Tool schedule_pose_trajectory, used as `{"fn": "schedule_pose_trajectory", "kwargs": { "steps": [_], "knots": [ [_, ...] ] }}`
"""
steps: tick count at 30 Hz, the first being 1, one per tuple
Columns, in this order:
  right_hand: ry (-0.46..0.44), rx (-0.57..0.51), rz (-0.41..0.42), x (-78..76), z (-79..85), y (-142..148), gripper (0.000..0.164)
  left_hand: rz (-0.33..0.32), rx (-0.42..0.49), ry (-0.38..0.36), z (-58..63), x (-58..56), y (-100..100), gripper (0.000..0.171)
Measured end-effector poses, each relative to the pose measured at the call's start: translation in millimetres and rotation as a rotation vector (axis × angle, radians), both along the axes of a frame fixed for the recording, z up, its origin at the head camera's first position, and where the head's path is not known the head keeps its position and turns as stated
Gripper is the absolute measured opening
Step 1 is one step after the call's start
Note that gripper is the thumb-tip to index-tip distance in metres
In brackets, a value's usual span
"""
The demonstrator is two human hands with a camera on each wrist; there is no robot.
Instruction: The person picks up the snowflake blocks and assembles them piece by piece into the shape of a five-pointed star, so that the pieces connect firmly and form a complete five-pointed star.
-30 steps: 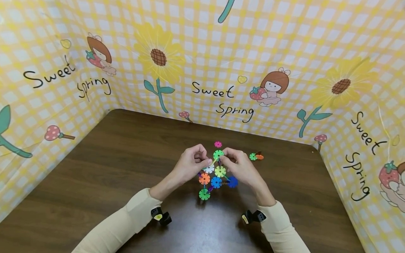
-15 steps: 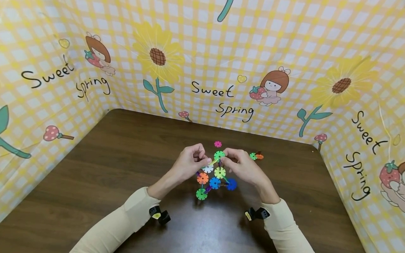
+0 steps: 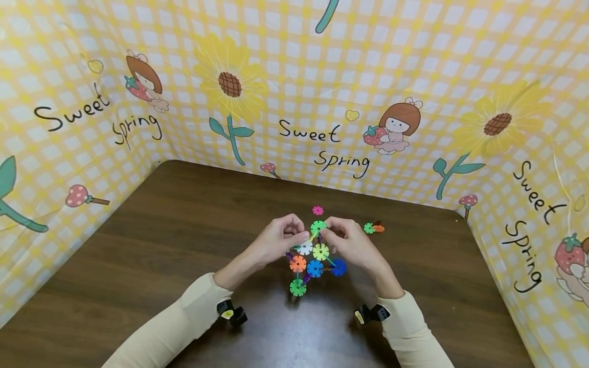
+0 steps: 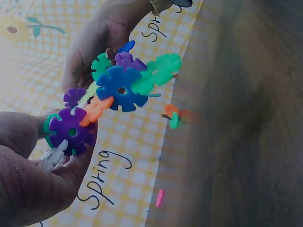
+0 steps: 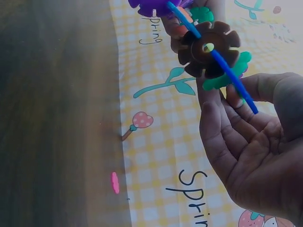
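Observation:
An openwork build of notched plastic interlocking discs is held up between both hands above the table. In the head view it shows a white disc [image 3: 304,249], an orange disc [image 3: 297,264], a blue disc [image 3: 315,269] and a lower green disc [image 3: 297,288]. My left hand [image 3: 281,238] pinches its upper left side, by the white disc and a yellow disc seen edge-on. With thumb and fingers my right hand [image 3: 353,243] grips near the upper green disc [image 3: 317,227]. A purple disc [image 4: 71,132] sits by the left fingers; a brown disc [image 5: 209,49] stands near the right ones. Fingers hide the exact contact points.
A loose pink disc [image 3: 318,210] lies on the brown table [image 3: 221,204] beyond the hands. Farther right are a small green disc [image 3: 369,228] and an orange disc [image 3: 379,229], close together. A checked yellow cloth [image 3: 294,76] walls the table's back and sides.
The build swayed slightly left, then back right, and its lower end now hangs a little nearer to me. Both hands keep their hold with only small shifts.

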State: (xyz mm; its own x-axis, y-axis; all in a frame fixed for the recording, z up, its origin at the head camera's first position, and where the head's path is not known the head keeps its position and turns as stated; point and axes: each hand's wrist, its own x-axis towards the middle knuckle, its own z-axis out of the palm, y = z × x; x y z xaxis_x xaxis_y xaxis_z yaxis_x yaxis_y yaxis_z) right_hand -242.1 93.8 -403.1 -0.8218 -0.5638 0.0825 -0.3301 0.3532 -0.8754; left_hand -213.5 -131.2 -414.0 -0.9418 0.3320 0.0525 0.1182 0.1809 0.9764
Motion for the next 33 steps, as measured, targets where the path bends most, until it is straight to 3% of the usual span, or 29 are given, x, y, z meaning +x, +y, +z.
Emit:
{"fn": "schedule_pose_trajectory", "kwargs": {
  "steps": [7,13,17,22,27,33],
  "knots": [
    [-0.010,0.000,-0.005,15.6,23.3,-5,0.014,-0.099,0.014,-0.040,-2.1,1.0,-1,0.034],
    [-0.016,-0.023,0.010,21.6,31.7,-5,0.014,-0.005,-0.079,0.003,-1.9,1.7,0,0.032],
    [-0.029,-0.025,0.005,17.2,26.1,-4,0.016,0.028,-0.164,0.043,-1.8,1.7,0,0.024],
    [-0.031,-0.019,-0.005,4.2,5.7,1,0.017,-0.018,-0.254,0.112,-2.2,2.8,-1,0.019],
    [-0.002,-0.023,0.017,2.9,0.2,3,0.015,-0.043,-0.259,0.168,-2.6,5.3,-2,0.020],
    [0.043,-0.044,0.053,5.6,0.4,4,0.012,-0.041,-0.256,0.161,2.4,7.3,-1,0.017]
  ]
}}
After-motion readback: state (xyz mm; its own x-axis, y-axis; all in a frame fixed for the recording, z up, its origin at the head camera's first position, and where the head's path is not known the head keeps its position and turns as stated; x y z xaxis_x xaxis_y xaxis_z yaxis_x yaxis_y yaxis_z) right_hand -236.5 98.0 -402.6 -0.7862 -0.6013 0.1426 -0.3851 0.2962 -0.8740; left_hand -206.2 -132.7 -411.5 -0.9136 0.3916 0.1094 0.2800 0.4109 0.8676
